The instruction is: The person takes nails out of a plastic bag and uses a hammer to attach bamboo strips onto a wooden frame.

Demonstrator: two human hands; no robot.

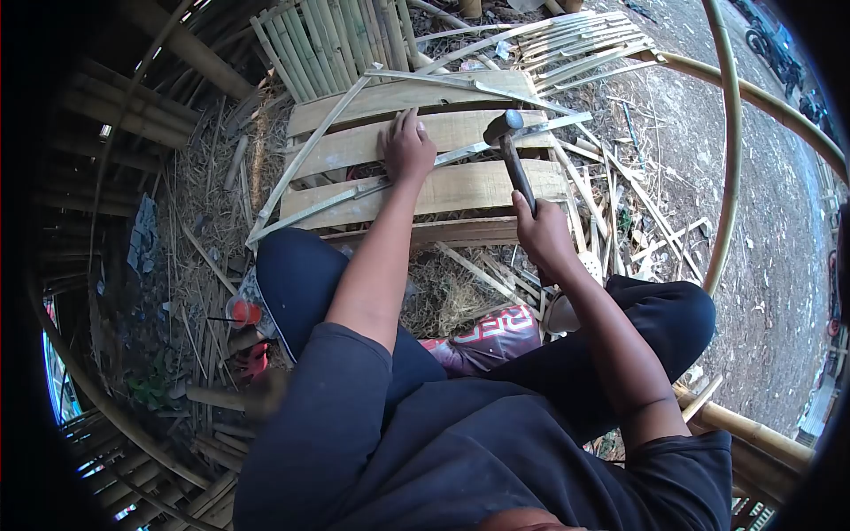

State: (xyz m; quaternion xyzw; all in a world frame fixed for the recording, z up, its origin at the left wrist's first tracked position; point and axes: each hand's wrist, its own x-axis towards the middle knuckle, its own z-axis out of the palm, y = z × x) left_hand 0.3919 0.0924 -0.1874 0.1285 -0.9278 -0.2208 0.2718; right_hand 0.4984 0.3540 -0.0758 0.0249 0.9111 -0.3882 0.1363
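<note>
My left hand (408, 149) rests on the slatted wooden bench (478, 190), its fingers curled together near the middle plank. What they hold, if anything, is hidden. Under my left wrist runs a long split-bamboo strip (332, 200), which crosses the planks diagonally. Two more strips, one on the left (305, 159) and one along the top (478, 86), meet it in a triangle. My right hand (542, 234) is wrapped round the handle of a hammer (515, 164). The hammer's metal head (503, 127) is raised at the right part of the bench, over the strip.
A bundle of bamboo slats (332, 49) stands behind the bench, with a slatted bamboo panel (580, 49) at the back right. Bamboo offcuts (651, 208) litter the ground on the right. A cup of red drink (243, 311) is beside my left knee. A curved bamboo pole (730, 150) rises at the right.
</note>
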